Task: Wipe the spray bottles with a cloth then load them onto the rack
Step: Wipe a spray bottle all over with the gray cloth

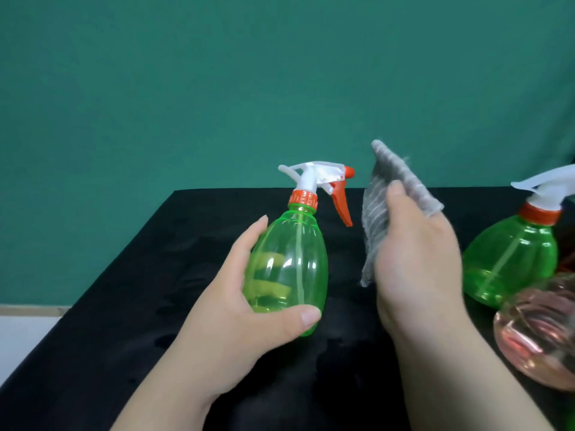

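Observation:
My left hand point(242, 306) grips a green see-through spray bottle point(295, 259) round its body, held tilted above the black table point(124, 306). The bottle has a white spray head with an orange trigger and collar. My right hand point(417, 262) holds a grey cloth point(376, 219) upright just to the right of that bottle, a small gap apart from it. A second green spray bottle point(510, 259) stands at the right edge. A pink see-through bottle point(541, 331) lies in front of it, partly cut off.
A green backdrop point(280, 88) rises behind the table. The table's far edge runs across mid-frame and its left edge slants toward the lower left. A pale floor strip point(25, 325) shows at the left. No rack is in view.

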